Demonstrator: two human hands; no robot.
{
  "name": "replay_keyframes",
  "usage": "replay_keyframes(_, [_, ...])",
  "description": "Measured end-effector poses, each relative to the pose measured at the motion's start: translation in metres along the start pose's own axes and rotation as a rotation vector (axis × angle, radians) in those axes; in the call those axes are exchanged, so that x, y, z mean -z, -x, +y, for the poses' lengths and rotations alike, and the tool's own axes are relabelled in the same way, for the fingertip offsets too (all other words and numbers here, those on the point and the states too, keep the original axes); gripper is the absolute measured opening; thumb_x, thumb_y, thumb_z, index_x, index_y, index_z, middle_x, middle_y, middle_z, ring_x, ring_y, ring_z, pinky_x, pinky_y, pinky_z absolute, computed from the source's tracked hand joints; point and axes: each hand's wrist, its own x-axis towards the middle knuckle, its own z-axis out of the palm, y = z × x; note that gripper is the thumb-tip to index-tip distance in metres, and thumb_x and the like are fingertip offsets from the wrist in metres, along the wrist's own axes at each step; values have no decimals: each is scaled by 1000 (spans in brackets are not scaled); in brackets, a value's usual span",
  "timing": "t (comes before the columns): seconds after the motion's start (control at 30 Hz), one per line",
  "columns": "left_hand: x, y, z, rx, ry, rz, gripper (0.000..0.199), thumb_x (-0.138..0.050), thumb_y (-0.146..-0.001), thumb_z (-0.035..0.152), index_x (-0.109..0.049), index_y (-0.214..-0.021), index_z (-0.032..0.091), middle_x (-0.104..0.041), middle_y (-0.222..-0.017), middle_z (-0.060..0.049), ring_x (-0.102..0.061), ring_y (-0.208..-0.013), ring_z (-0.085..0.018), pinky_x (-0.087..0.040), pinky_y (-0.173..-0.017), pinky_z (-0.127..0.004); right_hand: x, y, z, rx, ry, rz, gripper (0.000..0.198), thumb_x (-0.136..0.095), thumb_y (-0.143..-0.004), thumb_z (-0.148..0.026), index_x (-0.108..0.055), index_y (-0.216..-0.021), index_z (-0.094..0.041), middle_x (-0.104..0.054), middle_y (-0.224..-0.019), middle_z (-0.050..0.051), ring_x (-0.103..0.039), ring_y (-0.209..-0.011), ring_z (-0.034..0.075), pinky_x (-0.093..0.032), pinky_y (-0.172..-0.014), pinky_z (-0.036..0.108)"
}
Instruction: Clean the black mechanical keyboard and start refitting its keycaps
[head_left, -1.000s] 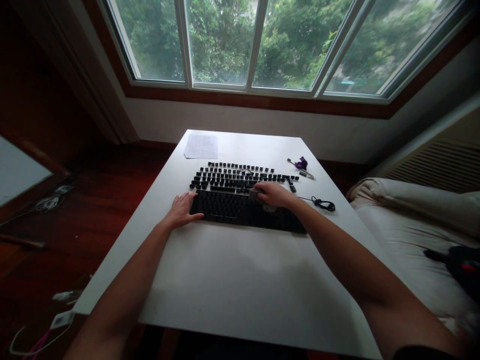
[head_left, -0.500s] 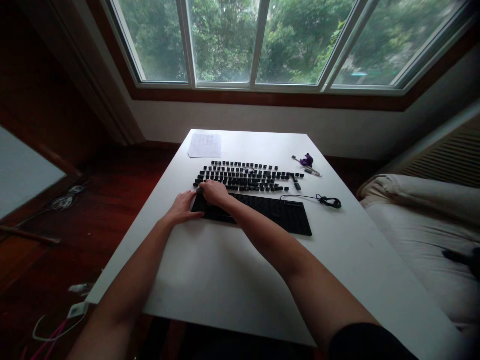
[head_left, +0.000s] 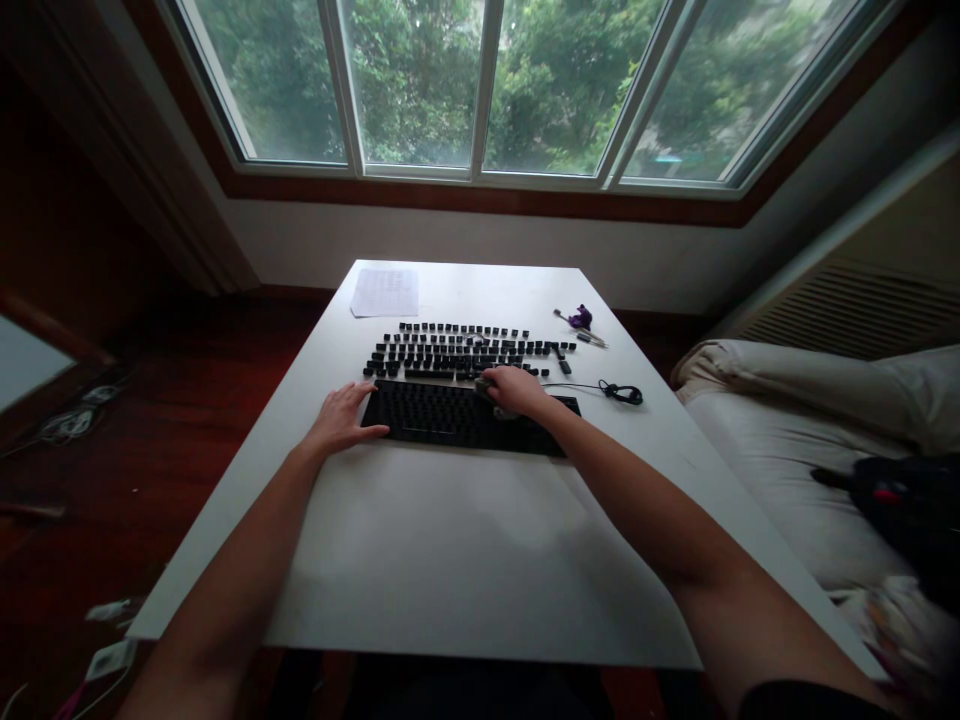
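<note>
A black keyboard [head_left: 427,412] with its keycaps off lies across the white table. At its left end, my left hand [head_left: 341,415] rests with thumb and fingers spread apart, touching the near and far corners. My right hand [head_left: 516,388] is closed on a crumpled greyish cloth [head_left: 486,387], which presses on the keyboard right of its middle. Part of the cloth is hidden under the hand. Just behind the keyboard, several rows of loose black keycaps [head_left: 450,350] are laid out.
A coiled black cable [head_left: 622,393] lies to the right of the keyboard. Farther back are a purple object [head_left: 580,317] and thin tools [head_left: 594,340]. A sheet of paper [head_left: 385,293] lies at the back left of the white table [head_left: 450,540]. A cushioned seat [head_left: 757,450] stands on the right.
My right hand has moved with the cloth from the keyboard's left end to right of its middle. My left hand stays at the left end. The whole view has shifted a little.
</note>
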Motion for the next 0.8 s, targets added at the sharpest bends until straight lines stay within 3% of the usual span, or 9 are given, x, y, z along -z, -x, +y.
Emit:
replay_keyframes(0.33, [-5, 1, -3, -20, -18, 21, 89, -65, -75, 76, -44, -146, 28, -42, -157, -11, -31, -147, -39, -26, -118, -56, -11, 65, 101, -205, 9, 184, 28, -56, -88, -31, -71, -111, -26, -72, -108, 8, -66, -95, 26, -47, -76, 33])
replay_keyframes(0.43, [-5, 0, -1, -20, -22, 28, 88, -65, -75, 76, -44, -146, 27, -42, -157, -11, -32, -146, -39, -27, -117, -56, -15, 78, 127, -368, -76, 360, 28, -60, -85, -34, -70, -109, -24, -72, -102, 9, -66, -91, 26, -49, -77, 35])
replay_keyframes(0.57, [-6, -3, 1, -30, -20, 61, 86, -64, -77, 75, -45, -145, 26, -45, -154, -12, -37, -144, -37, -29, -117, -54, -22, 83, 164, -632, -311, 705, 36, -64, -82, -36, -62, -116, -25, -69, -91, 6, -65, -80, 23, -51, -75, 37])
replay_keyframes(0.63, [-7, -4, 2, -37, -22, 77, 85, -63, -78, 75, -45, -144, 26, -46, -153, -12, -40, -142, -36, -30, -117, -52, -23, 80, 186, -699, -442, 852, 36, -66, -80, -37, -59, -114, -26, -67, -91, 4, -64, -78, 21, -52, -74, 36])
replay_keyframes(0.7, [-7, -5, 2, -35, -28, 80, 85, -62, -78, 75, -45, -144, 25, -47, -152, -12, -41, -142, -35, -30, -116, -52, -22, 71, 206, -771, -581, 946, 35, -69, -77, -36, -57, -107, -25, -65, -90, 3, -62, -76, 19, -53, -73, 34])
replay_keyframes(0.8, [-8, -6, 2, -27, -40, 77, 86, -61, -78, 76, -44, -145, 25, -48, -152, -12, -41, -141, -36, -30, -116, -52, -15, 55, 232, -844, -644, 970, 31, -66, -77, -34, -51, -101, -22, -63, -92, 6, -60, -74, 18, -53, -67, 33])
